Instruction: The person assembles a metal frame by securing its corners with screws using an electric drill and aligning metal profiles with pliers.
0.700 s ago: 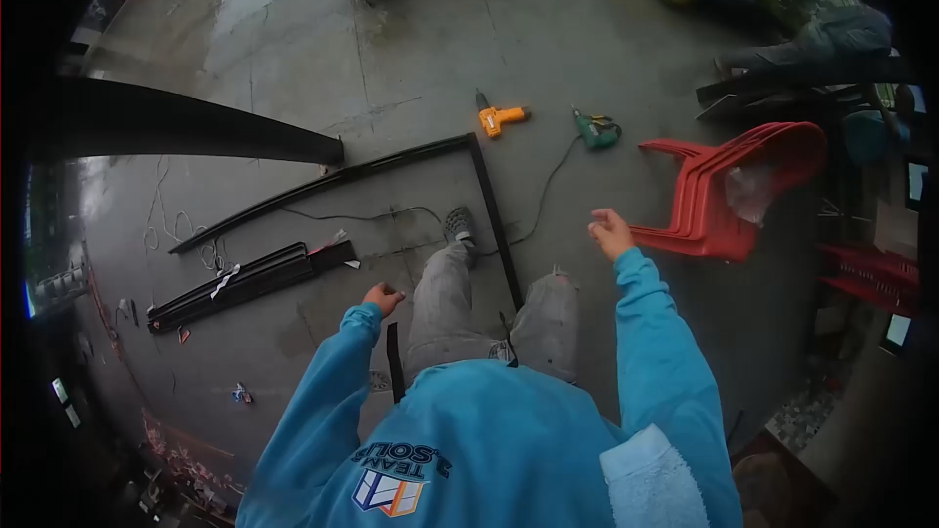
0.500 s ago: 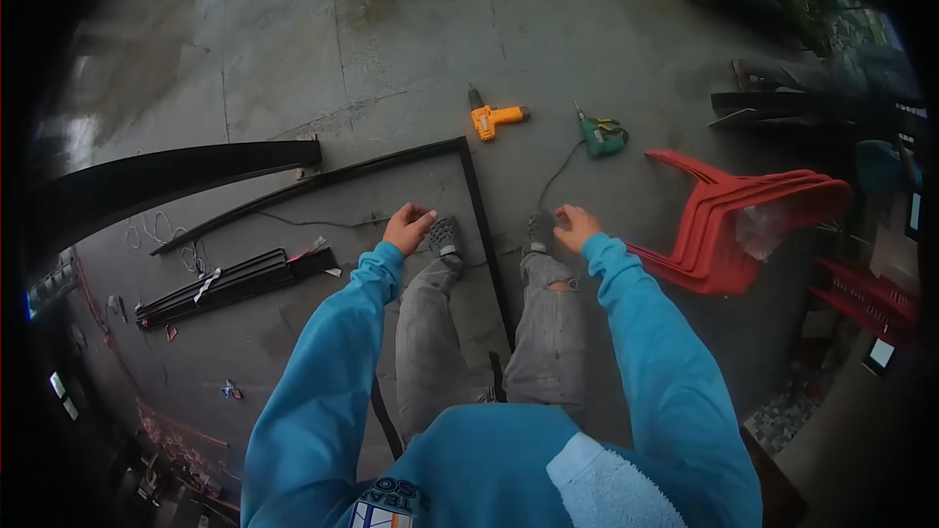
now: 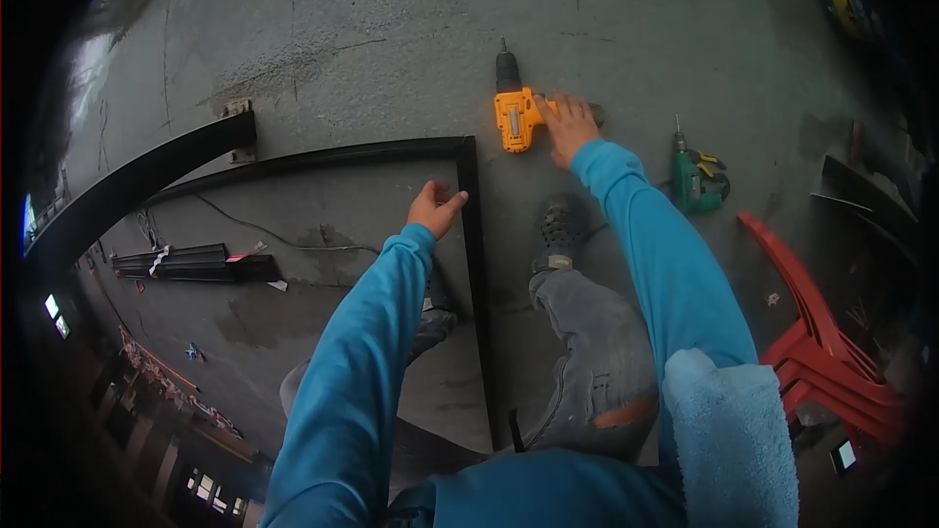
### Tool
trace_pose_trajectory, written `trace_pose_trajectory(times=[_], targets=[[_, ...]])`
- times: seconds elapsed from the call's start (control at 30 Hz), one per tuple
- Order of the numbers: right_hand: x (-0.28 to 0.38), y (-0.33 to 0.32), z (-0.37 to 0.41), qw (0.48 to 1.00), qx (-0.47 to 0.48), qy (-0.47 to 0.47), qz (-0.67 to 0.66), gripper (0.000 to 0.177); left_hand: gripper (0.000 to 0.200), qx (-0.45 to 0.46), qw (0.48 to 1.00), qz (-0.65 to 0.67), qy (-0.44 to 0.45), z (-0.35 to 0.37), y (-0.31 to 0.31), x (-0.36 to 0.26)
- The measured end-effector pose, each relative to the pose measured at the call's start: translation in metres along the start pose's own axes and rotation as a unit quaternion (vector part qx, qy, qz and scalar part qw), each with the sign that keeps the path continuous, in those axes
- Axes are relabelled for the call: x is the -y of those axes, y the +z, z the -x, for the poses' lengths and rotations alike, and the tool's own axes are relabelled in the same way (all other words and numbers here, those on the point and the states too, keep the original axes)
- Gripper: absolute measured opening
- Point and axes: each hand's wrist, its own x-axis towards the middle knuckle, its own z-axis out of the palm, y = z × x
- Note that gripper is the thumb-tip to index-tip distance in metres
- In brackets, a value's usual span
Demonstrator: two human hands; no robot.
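On the concrete floor lies a yellow cordless drill (image 3: 514,121), its black chuck and bit pointing away from me. My right hand (image 3: 571,127) reaches down over the drill's handle, fingers stretched out across it and covering part of it. Whether they press on the handle cannot be made out. My left hand (image 3: 437,208) hovers above the floor near the corner of a black metal frame (image 3: 472,235). Its thumb stands apart from the loosely bent fingers, and nothing is in it.
Right of the drill lies a green corded drill (image 3: 696,181). Red plastic chairs (image 3: 831,342) lie stacked farther right. On the left are a curved black beam (image 3: 156,171) and a bundle of black metal bars (image 3: 196,264). A light-blue towel (image 3: 729,440) hangs at my right side.
My right hand has moved forward to the yellow drill's handle. I have bent lower, so the drill appears larger. My left hand stays free, near the frame's corner.
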Motion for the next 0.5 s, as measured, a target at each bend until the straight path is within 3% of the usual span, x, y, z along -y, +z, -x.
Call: trace_pose_trajectory(times=[0.03,0.1,0.13,0.2,0.3,0.4,0.47,0.5], targets=[[-0.005,0.008,-0.011,1.0,-0.002,-0.012,0.006,0.088,0.064,-0.003,1.0,-0.001,0.0,-0.011,0.008,0.005],[-0.009,0.023,-0.029,1.0,-0.007,-0.026,0.01,0.092,0.071,-0.039,0.983,0.169,-0.057,-0.027,0.02,0.012],[-0.009,0.03,-0.034,0.999,-0.026,-0.025,-0.013,0.091,0.071,-0.04,0.984,0.167,-0.056,-0.037,0.02,0.012],[-0.008,0.044,-0.034,0.998,-0.04,-0.026,-0.039,0.091,0.085,-0.021,0.952,0.289,-0.097,-0.045,0.021,0.01],[-0.018,0.046,-0.048,0.989,-0.118,-0.048,-0.082,0.088,0.088,-0.021,0.935,0.336,-0.113,-0.058,0.025,0.002],[-0.023,0.044,-0.052,0.988,-0.092,-0.057,-0.11,0.086,0.084,-0.045,0.924,0.357,-0.131,-0.079,0.027,0.004],[-0.029,0.037,-0.042,0.981,-0.076,-0.066,-0.166,0.084,0.07,0.043,0.924,0.361,-0.12,-0.076,0.026,0.001],[-0.032,0.034,-0.031,0.98,-0.078,-0.063,-0.17,0.084,0.07,0.044,0.926,0.356,-0.12,-0.074,0.024,0.001]])
